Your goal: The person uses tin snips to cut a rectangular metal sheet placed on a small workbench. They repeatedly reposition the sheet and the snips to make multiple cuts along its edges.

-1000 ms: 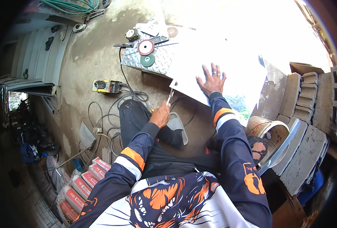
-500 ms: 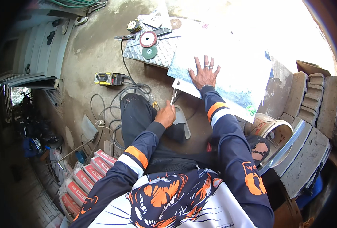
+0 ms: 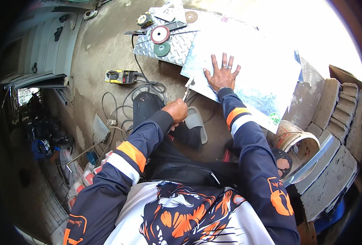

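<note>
A shiny metal sheet [image 3: 246, 98] lies across a diamond-patterned plate [image 3: 181, 45], its far part washed out by glare. My right hand [image 3: 222, 76] presses flat on the sheet near its left edge, fingers spread and rings on one finger. Lower left of it, my left hand [image 3: 176, 110] is closed round a slim silvery hand tool [image 3: 186, 93]. The tool's upper end meets the near left corner of the sheet; its exact kind is too small to make out.
A red-rimmed disc [image 3: 160, 34], a green disc [image 3: 162, 49] and a tape measure [image 3: 144, 20] rest on the plate. A yellow-and-black device [image 3: 120, 76] with cables sits left. Right are a bucket [image 3: 289, 132] and concrete blocks [image 3: 332, 163]. A grey slipper [image 3: 196, 122] shows below.
The view has shifted a little. My left hand has turned at the wrist and its tool leans differently at the sheet's corner. My right hand keeps its place on the sheet.
</note>
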`<move>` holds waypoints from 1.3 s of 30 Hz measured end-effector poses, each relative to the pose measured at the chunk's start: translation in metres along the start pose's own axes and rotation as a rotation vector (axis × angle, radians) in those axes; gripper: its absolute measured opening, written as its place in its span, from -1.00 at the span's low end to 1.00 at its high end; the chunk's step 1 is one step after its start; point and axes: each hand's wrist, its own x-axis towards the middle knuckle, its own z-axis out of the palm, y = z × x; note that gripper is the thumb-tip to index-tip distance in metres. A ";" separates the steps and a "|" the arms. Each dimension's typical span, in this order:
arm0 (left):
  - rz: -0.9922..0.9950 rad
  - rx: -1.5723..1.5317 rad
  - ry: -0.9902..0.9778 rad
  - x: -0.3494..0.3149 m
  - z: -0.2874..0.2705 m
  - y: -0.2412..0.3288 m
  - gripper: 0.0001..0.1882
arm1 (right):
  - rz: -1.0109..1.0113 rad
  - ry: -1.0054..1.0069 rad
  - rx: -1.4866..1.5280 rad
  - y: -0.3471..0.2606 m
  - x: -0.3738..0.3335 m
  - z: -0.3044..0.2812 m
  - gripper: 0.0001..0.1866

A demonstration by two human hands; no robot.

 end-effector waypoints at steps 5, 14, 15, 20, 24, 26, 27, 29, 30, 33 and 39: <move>-0.184 0.217 -0.383 0.008 -0.027 0.021 -0.68 | -0.020 0.033 0.018 -0.004 -0.002 0.003 -0.26; -0.140 -0.115 0.326 -0.027 0.017 0.012 -0.68 | 0.007 0.076 0.010 -0.004 0.003 -0.002 -0.25; -0.085 -0.012 0.420 -0.016 0.040 -0.010 -0.69 | 0.001 0.077 0.008 -0.006 0.000 -0.002 -0.25; -0.098 0.135 0.627 -0.031 0.054 -0.002 -0.71 | 0.020 0.074 -0.040 -0.004 -0.002 -0.001 -0.24; -0.185 0.211 0.678 -0.035 0.059 0.007 -0.76 | 0.032 0.045 -0.041 -0.008 -0.003 -0.002 -0.23; -0.181 0.235 0.682 -0.038 0.057 0.015 -0.78 | 0.031 0.045 -0.037 -0.009 -0.003 -0.003 -0.23; -0.194 0.208 0.672 -0.039 0.056 0.016 -0.78 | 0.029 0.045 -0.037 -0.010 -0.004 -0.005 -0.23; -0.214 0.158 0.650 -0.042 0.051 0.017 -0.79 | 0.024 0.053 -0.031 -0.010 -0.006 -0.006 -0.23; -0.225 0.118 0.586 -0.046 0.043 0.020 -0.78 | 0.025 0.063 -0.026 -0.009 -0.005 -0.005 -0.23; -0.199 0.137 0.536 -0.044 0.029 0.014 -0.78 | 0.021 0.069 0.002 -0.007 -0.003 -0.005 -0.23; -0.262 0.114 0.463 -0.046 0.024 0.016 -0.72 | 0.028 0.033 0.021 -0.007 -0.005 -0.009 -0.22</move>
